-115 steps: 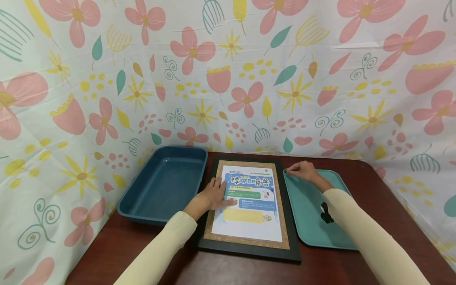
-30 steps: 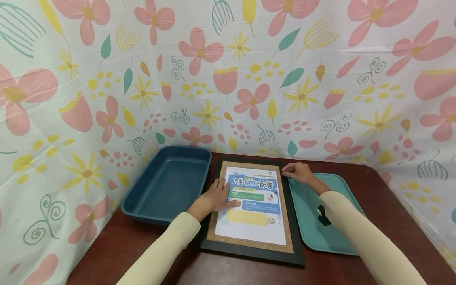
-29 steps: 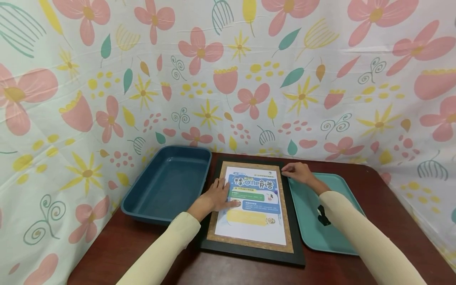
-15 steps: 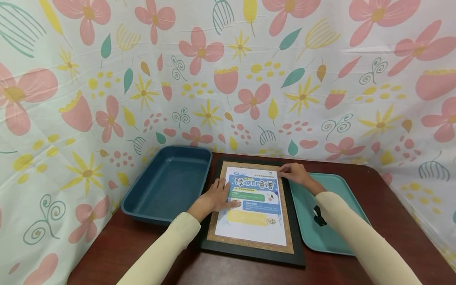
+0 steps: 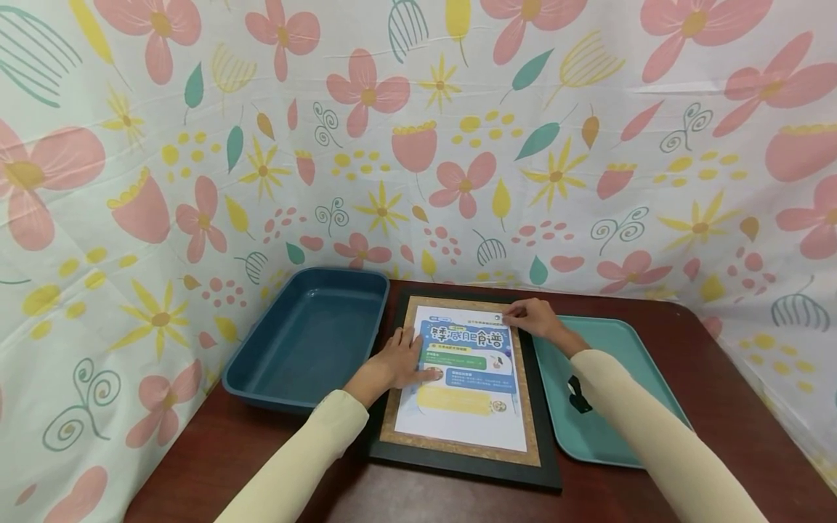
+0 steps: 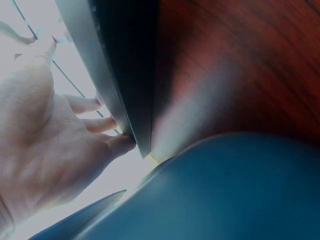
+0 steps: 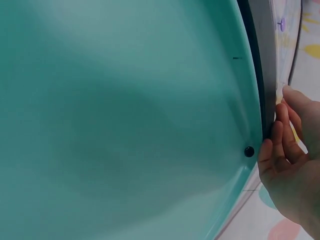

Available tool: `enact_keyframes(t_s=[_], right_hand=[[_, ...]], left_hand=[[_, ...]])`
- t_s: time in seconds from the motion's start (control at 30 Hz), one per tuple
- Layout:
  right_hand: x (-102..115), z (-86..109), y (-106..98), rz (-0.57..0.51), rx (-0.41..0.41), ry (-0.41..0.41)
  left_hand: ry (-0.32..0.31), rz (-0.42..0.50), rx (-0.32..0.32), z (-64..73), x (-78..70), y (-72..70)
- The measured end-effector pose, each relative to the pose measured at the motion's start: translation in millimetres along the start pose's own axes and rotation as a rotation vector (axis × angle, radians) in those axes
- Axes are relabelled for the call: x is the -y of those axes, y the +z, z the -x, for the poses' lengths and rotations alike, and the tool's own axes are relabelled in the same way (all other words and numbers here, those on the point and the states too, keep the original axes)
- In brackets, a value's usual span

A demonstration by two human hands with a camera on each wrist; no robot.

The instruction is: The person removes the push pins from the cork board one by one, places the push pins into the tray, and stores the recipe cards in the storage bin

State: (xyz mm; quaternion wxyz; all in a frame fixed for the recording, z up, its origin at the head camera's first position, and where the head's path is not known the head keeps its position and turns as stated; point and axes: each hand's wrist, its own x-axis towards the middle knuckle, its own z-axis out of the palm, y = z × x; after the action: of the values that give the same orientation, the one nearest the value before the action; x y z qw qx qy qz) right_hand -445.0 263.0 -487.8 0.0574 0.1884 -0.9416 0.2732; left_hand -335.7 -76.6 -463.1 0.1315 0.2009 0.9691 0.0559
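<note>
Your left hand (image 5: 400, 359) lies flat, fingers spread, on the printed sheet (image 5: 458, 381) at its 9 o'clock edge, taking 12 as straight away from you; it presumably weighs the paper down so it cannot slide. Your right hand (image 5: 536, 317) is at the sheet's 1 o'clock corner, thumb and fingertips drawn together; they hide whatever may be between them, so I cannot tell whether they pinch anything. One hand bracing while the other is at a corner suits fine fingertip work.

The sheet lies face up, heading toward 12, on the cork board (image 5: 458, 447), a strip of cork showing around it; that placing probably leaves the paper clear of the black frame (image 5: 471, 465). The right wrist view is poor there, but a small purple item (image 7: 282, 24) past the frame's edge looks like a pin.

Outward at 3 o'clock, the teal tray (image 5: 615, 338) sits just beside the frame, apparently for your right hand's easy reach. The right wrist view shows a small dark round thing (image 7: 249, 151) inside, near its rim; your right sleeve (image 5: 654, 428) covers part of the tray. At 10 o'clock stands the deep blue basin (image 5: 307, 349), its floor showing a glossy reflection. Everything rests on the dark red table (image 5: 418, 497).
</note>
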Motion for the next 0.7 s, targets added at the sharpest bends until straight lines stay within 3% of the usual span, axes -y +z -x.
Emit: enact_keyframes(t_s=[0.7], right_hand=[[-1, -3.7, 14, -0.027, -0.036, 0.034]], left_hand=[[-0.015, -0.014, -0.014, -2.4, -1.1, 2.0]])
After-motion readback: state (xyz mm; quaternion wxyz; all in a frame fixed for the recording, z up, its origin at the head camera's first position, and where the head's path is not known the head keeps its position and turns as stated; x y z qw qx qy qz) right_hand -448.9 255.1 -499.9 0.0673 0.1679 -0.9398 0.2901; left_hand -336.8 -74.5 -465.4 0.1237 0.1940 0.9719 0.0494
